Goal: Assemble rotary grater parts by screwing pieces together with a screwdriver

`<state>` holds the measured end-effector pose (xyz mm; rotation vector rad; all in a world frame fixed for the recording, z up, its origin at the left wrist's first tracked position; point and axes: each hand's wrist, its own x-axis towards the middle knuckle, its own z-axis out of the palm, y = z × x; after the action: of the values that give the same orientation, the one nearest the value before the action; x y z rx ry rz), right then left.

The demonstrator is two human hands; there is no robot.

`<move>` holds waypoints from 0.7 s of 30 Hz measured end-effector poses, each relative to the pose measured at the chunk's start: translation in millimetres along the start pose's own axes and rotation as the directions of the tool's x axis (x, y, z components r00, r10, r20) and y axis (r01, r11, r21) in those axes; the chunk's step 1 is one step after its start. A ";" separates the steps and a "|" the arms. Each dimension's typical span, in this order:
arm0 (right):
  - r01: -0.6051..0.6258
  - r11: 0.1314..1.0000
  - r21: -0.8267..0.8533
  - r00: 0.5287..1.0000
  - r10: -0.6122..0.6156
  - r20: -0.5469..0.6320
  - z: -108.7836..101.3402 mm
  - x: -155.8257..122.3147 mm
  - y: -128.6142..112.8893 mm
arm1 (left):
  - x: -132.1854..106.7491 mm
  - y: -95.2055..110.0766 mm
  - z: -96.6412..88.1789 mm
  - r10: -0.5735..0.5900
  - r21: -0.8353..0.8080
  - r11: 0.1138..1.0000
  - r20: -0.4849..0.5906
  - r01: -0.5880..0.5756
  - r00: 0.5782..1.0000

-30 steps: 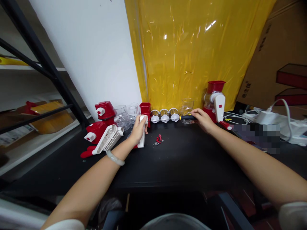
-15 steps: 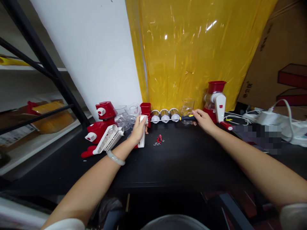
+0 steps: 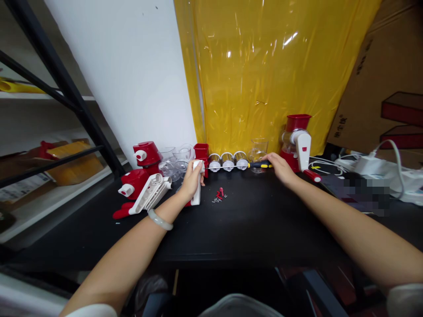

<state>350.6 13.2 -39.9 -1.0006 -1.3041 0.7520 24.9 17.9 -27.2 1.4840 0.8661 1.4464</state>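
A white crank-arm part point(image 3: 197, 189) stands upright in my left hand point(image 3: 191, 179), whose fingers are wrapped round its upper end. From the right, a long thin screwdriver point(image 3: 259, 164) with a black and yellow handle lies level, its tip at the top of the white part. My right hand point(image 3: 280, 168) is at the handle's end, fingers fairly straight along it; the thumb is hidden. Small screws point(image 3: 217, 199) and little red pieces point(image 3: 220, 192) lie on the black table point(image 3: 251, 229) between my hands.
Behind are three metal grater drums point(image 3: 228, 162), a red hopper point(image 3: 201, 152) and clear plastic cups point(image 3: 180, 154). Red housings point(image 3: 135, 182) and another white crank arm point(image 3: 150, 196) lie left. An assembled grater point(image 3: 299, 143), cables point(image 3: 325, 165) and a power strip point(image 3: 403, 176) are right.
My right hand's fingers have straightened and loosened on the screwdriver handle, showing more of its yellow end. My left hand and the white part keep their place.
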 end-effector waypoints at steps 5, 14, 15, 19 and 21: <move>0.009 0.991 -0.136 1.000 -0.006 0.018 -0.8 0.5 3.1 | 0.6 -1.4 -1.1 0.000 0.003 1.000 -0.001 0.000 1.000; -0.127 0.961 0.246 0.991 0.132 0.000 7.0 1.2 4.9 | 1.1 -1.1 -1.0 0.003 0.000 1.000 0.007 -0.003 1.000; -0.143 0.949 0.281 0.989 0.147 0.005 7.3 0.6 4.0 | 1.0 -1.0 -0.8 -0.002 -0.003 1.000 0.008 0.002 1.000; -0.180 0.910 0.373 0.983 0.179 0.037 5.8 -1.0 0.3 | 0.5 -2.2 0.0 -0.027 0.007 1.000 0.015 0.026 1.000; -0.184 0.915 0.359 0.983 0.179 0.047 4.3 -0.3 0.3 | 0.6 -3.2 -0.1 -0.023 0.021 1.000 0.021 0.023 1.000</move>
<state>346.3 13.8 -40.4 -0.8220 -1.0401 1.1000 25.2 19.7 -29.9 1.4973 0.8844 1.4064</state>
